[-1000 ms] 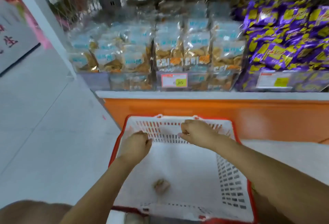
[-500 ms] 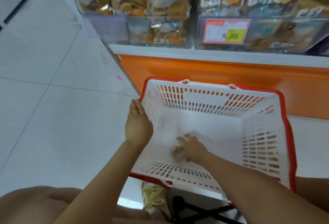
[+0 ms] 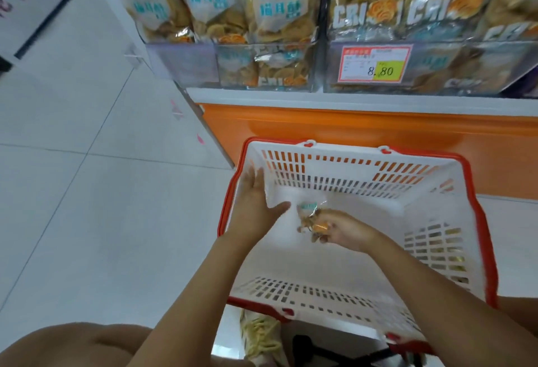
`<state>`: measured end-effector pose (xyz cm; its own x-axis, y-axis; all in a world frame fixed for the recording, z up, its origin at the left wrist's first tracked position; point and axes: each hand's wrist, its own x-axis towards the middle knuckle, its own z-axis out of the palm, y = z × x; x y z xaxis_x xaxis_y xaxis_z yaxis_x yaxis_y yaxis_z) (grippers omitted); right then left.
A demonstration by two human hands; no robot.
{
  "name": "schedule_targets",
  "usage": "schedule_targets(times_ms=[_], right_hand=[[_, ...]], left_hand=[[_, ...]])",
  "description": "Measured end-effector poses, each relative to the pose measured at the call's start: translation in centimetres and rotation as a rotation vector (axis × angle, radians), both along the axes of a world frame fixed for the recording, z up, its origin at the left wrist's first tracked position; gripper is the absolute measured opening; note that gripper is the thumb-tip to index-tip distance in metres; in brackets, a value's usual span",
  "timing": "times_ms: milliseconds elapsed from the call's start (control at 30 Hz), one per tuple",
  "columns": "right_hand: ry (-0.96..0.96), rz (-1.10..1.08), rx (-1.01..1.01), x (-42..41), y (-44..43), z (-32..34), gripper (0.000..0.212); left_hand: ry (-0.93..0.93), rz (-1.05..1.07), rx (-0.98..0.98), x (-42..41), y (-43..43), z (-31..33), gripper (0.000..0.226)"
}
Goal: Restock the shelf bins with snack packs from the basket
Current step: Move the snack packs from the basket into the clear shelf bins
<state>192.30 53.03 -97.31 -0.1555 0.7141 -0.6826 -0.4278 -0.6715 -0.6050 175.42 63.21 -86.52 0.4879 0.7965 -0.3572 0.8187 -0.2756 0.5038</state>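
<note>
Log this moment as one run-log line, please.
step: pick from basket | right hand: grips snack pack | left hand: flat against basket's left wall | shelf bins: not yet reached

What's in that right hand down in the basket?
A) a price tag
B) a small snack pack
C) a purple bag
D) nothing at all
B: the right hand grips a small clear snack pack with brown pieces inside the white basket; the left hand lies open against its left side.

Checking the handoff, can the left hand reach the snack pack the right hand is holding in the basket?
Probably yes: the open left hand sits right beside the snack pack, thumb toward it, with nothing between them.
</note>
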Motion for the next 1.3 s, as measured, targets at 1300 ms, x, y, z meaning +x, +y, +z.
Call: schedule_targets(times_ms=[1300], right_hand=[[-1.779, 0.313, 0.428, 16.4, 4.5, 35.5, 0.085]], left_hand=[[-0.204, -0.49, 0.867, 18.7, 5.7, 20.6, 0.083]])
